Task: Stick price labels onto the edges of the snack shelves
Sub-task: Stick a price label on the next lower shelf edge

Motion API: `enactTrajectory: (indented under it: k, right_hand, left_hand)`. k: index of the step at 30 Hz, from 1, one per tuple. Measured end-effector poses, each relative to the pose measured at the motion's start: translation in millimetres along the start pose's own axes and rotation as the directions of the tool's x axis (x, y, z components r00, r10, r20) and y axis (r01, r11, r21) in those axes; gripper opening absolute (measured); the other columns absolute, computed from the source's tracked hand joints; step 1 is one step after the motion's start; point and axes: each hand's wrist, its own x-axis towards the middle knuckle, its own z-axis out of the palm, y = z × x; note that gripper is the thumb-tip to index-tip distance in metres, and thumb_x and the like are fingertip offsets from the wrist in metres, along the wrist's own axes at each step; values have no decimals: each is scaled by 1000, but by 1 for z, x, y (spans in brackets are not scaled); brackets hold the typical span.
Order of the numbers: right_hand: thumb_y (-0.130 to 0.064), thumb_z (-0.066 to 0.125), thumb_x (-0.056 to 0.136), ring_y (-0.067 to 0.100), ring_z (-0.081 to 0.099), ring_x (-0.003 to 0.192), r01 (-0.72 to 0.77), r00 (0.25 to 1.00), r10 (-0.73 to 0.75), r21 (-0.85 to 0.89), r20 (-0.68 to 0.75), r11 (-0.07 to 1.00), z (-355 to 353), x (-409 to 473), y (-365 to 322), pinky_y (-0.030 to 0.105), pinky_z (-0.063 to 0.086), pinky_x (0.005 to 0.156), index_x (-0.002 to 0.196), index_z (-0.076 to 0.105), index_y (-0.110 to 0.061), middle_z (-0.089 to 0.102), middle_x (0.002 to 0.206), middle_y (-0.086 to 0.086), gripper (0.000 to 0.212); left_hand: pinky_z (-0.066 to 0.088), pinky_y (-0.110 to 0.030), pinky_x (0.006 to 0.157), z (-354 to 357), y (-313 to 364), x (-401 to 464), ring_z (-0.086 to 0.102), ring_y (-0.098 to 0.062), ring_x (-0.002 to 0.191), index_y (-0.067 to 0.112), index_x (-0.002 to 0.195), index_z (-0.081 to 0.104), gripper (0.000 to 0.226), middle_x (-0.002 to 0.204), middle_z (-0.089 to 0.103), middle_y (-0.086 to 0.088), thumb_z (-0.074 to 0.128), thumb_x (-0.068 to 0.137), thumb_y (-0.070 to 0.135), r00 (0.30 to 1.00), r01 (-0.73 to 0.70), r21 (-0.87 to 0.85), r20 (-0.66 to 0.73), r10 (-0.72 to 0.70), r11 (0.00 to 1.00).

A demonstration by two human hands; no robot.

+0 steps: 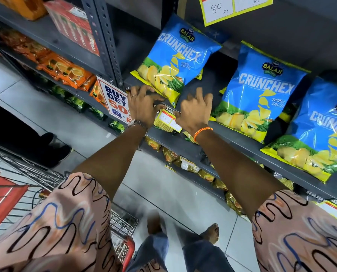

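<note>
Dark grey metal shelving in a shop aisle carries glossy blue-and-yellow crisp bags (261, 91). The yellow-bordered white paper price label (168, 122) lies against the front edge of the grey shelf (232, 142), between both hands. Left hand (144, 103) pinches its left end; right hand (195, 110) pinches its right end, remaining fingers spread. Step in hand: positioning. Next, probably press the label flat along the edge.
</note>
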Motion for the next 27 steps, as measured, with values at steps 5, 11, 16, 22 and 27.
enactTrajectory:
  k: [5, 11, 16, 22, 27]
  right_hand:
    - [-48, 68, 80, 32, 46, 111, 104, 994, -103, -47, 31, 993, 2, -7, 1, 46, 24, 86, 68, 68, -15, 63, 73, 3, 36]
    - [-54, 67, 81, 32, 45, 113, 117, 993, -117, -21, 23, 993, 0, -5, -3, 47, 24, 86, 71, 70, -14, 64, 74, 2, 41]
    - [-55, 71, 78, 33, 48, 111, 99, 995, -99, 3, 7, 995, 6, -3, -2, 47, 26, 85, 70, 71, -13, 65, 70, 3, 43]
    - [-69, 63, 82, 27, 44, 113, 48, 998, -49, 25, 44, 999, 17, -4, 10, 44, 24, 85, 82, 76, -18, 63, 69, -4, 52]
    - [-58, 65, 86, 27, 47, 110, -125, 990, 137, 265, -29, 956, -5, -50, 18, 45, 31, 87, 90, 79, -30, 73, 87, -8, 32]
  left_hand:
    - [35, -41, 93, 3, -3, -12, 45, -29, 118, 41, 106, 73, 44, 126, 59, 9, 72, 69, 65, 993, -114, 41, 24, 113, 993]
    - [36, -41, 93, -1, -1, -8, 47, -27, 116, 37, 95, 73, 45, 122, 57, 10, 75, 61, 67, 999, -46, 42, -27, 47, 998]
    - [33, -40, 93, 4, -1, -8, 47, -28, 116, 37, 95, 75, 44, 120, 58, 8, 77, 62, 66, 999, -40, 78, -24, 42, 996]
    - [35, -40, 94, 11, -8, -12, 44, -28, 119, 45, 105, 75, 40, 126, 55, 11, 74, 69, 63, 998, -39, 92, 54, 34, 995]
    - [38, -37, 86, 2, -17, -45, 50, -31, 108, 39, 101, 79, 40, 114, 63, 7, 76, 69, 62, 997, -72, -5, -7, 72, 997]
